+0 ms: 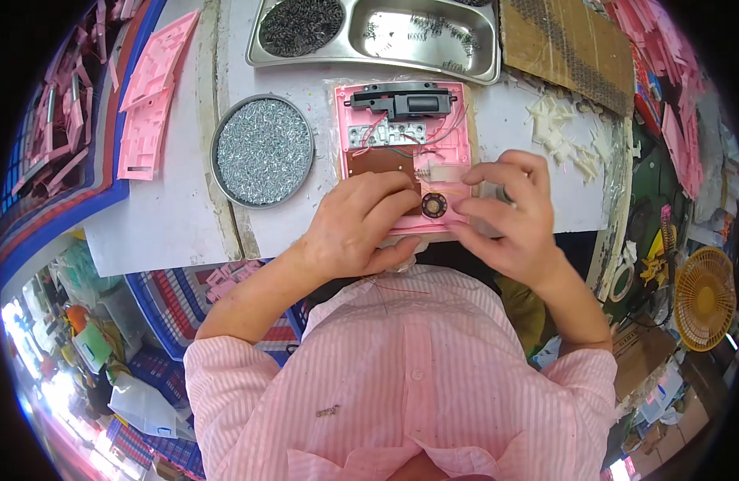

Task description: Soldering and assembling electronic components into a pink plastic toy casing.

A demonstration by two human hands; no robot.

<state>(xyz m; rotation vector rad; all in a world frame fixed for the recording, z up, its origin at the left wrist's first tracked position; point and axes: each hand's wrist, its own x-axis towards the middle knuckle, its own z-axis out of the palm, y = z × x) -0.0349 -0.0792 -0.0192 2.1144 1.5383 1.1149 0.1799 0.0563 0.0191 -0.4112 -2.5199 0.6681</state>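
Observation:
A pink plastic housing (465,136) lies in front of me, inner side up. It holds a black mechanism (405,103), a metal plate (385,135) with red wires, a brown circuit board (377,164) and a round black speaker-like part (434,205). A white plastic piece (445,172) with a spring at its left end sits above the round part. My left hand (357,216) grips the housing's near left side, fingers over the board and thumb at the near edge. My right hand (510,212) is at the right edge, fingers bent and apart, fingertips close to the white piece.
A round tin (217,152) of small screws stands to the left, beside pink panels (149,132). Behind the housing is a steel tray (353,60) with springs. White plastic pieces (550,132) and cardboard (574,56) lie right. A yellow fan (704,298) stands far right.

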